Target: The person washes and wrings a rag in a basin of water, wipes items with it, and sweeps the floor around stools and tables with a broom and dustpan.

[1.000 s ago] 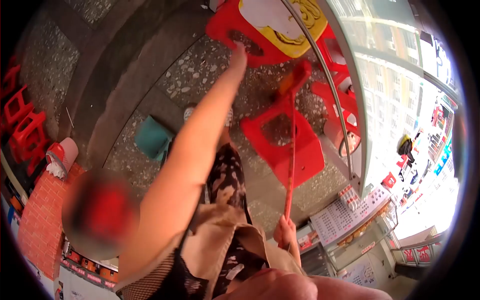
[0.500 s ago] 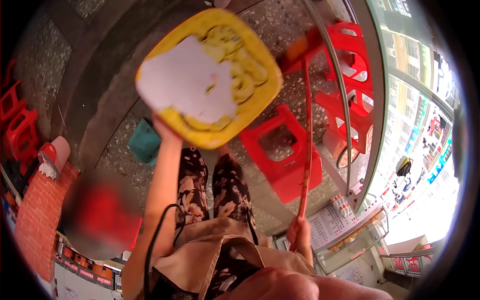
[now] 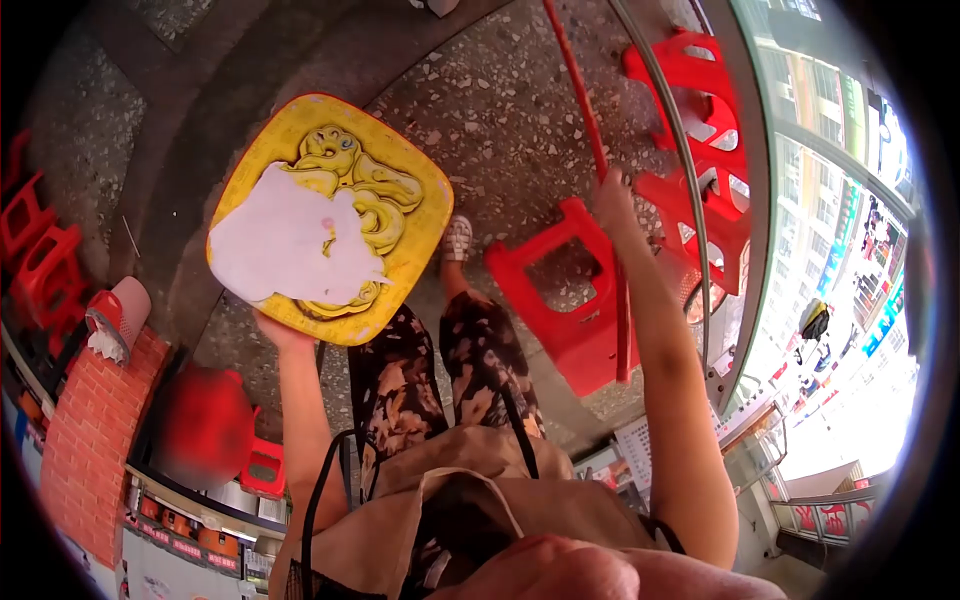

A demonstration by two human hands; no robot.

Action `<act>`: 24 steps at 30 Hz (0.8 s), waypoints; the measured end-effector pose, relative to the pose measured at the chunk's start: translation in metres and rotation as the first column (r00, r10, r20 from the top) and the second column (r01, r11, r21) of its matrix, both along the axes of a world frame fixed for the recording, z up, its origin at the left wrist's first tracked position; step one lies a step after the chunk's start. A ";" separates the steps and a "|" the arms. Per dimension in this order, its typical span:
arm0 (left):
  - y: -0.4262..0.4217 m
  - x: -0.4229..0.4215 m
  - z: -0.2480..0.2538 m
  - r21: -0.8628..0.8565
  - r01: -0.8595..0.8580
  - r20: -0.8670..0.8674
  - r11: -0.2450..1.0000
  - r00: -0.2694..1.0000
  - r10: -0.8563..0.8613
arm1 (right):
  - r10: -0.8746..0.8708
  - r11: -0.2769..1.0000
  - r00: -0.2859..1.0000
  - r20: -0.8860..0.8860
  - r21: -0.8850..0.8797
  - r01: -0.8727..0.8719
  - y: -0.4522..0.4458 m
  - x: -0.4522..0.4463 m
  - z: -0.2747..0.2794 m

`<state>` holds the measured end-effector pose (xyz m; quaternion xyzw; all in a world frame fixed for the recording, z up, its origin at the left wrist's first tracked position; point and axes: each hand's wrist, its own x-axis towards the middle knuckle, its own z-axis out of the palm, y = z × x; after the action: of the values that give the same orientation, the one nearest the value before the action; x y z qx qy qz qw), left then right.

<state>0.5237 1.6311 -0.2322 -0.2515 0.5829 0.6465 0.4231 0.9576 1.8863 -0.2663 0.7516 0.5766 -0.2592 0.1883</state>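
My left hand (image 3: 285, 332) is closed on the lower edge of a yellow, rounded-square panel (image 3: 425, 190) with a red rim. A raised cartoon figure is moulded on it, partly covered by a white, irregular patch (image 3: 290, 235). It looks like a stool seat, but I cannot see any legs. Out to the right, my right hand (image 3: 615, 200) is wrapped round a long, thin red pole (image 3: 582, 90). The pole's upper part runs out of the top of the view, and its lower end hangs beside a red plastic stool (image 3: 580, 350).
More red stools (image 3: 700, 140) are stacked by the glass door frame (image 3: 755, 200) with a curved metal handle. At left are other red stools (image 3: 50, 260), a brick-patterned counter (image 3: 90, 440) and a pink basket (image 3: 125, 305). A blurred person in red (image 3: 205, 430) is near the counter.
The yellow panel has moved left and down a little. My right hand has swung up and forward along with the pole, whose far end now leaves the view.
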 end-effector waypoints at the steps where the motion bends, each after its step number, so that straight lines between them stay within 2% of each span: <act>1: 0.000 0.000 0.007 0.034 0.004 0.014 0.999 1.000 -0.005 | 0.002 0.997 1.000 0.002 -0.081 -0.002 -0.025 0.006 0.014; 3: -0.006 -0.004 0.012 0.074 -0.024 0.015 0.997 1.000 0.023 | -0.039 0.986 0.996 0.085 -0.156 0.052 -0.081 0.012 0.051; 4: -0.007 -0.004 0.019 0.078 -0.034 0.012 0.996 0.999 0.033 | -0.024 0.972 0.998 0.053 -0.233 0.036 -0.112 0.023 0.062; 6: -0.008 -0.003 0.032 0.073 -0.030 0.004 0.997 1.000 0.030 | 0.047 0.988 0.984 -0.174 -0.134 -0.071 -0.170 0.033 0.105; 8: -0.024 -0.006 0.044 0.080 -0.044 0.003 0.996 0.999 0.044 | -0.038 0.956 0.987 -0.158 -0.294 -0.010 -0.182 0.019 0.168; 9: -0.035 -0.009 0.051 0.078 -0.055 0.004 0.995 0.998 0.055 | -0.034 0.959 0.987 -0.159 -0.283 -0.013 -0.180 0.010 0.203; 10: -0.045 -0.012 0.057 0.088 -0.059 0.004 0.994 0.998 0.058 | -0.134 0.947 0.963 -0.235 -0.317 0.054 -0.176 0.001 0.238; 11: -0.053 -0.015 0.064 0.076 -0.069 -0.001 0.995 0.998 0.069 | -0.232 0.927 0.923 -0.306 -0.358 0.115 -0.175 -0.006 0.258; 14: -0.064 -0.021 0.089 0.082 -0.106 0.014 0.991 0.994 0.105 | -0.199 0.949 0.890 -0.410 -0.306 0.072 -0.186 -0.026 0.279; 15: -0.064 -0.022 0.098 0.071 -0.128 0.008 0.989 0.992 0.128 | -0.231 0.933 0.873 -0.430 -0.352 0.073 -0.180 -0.040 0.278; 17: -0.073 -0.030 0.105 0.072 -0.139 -0.008 0.988 0.990 0.140 | -0.214 0.951 0.842 -0.496 -0.304 0.063 -0.159 -0.077 0.265; 19: -0.078 -0.036 0.113 0.073 -0.150 -0.019 0.986 0.988 0.152 | -0.076 0.988 0.837 -0.542 -0.156 -0.012 -0.134 -0.105 0.229; 24: -0.080 -0.046 0.130 0.136 -0.127 0.001 0.983 0.992 0.128 | 0.098 0.990 0.884 -0.458 -0.046 -0.134 -0.055 -0.156 0.124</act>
<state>0.4773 1.5514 -0.1023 -0.2565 0.5217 0.7114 0.3948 0.8017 1.8317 -0.1425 0.6267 0.6380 -0.4377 0.0922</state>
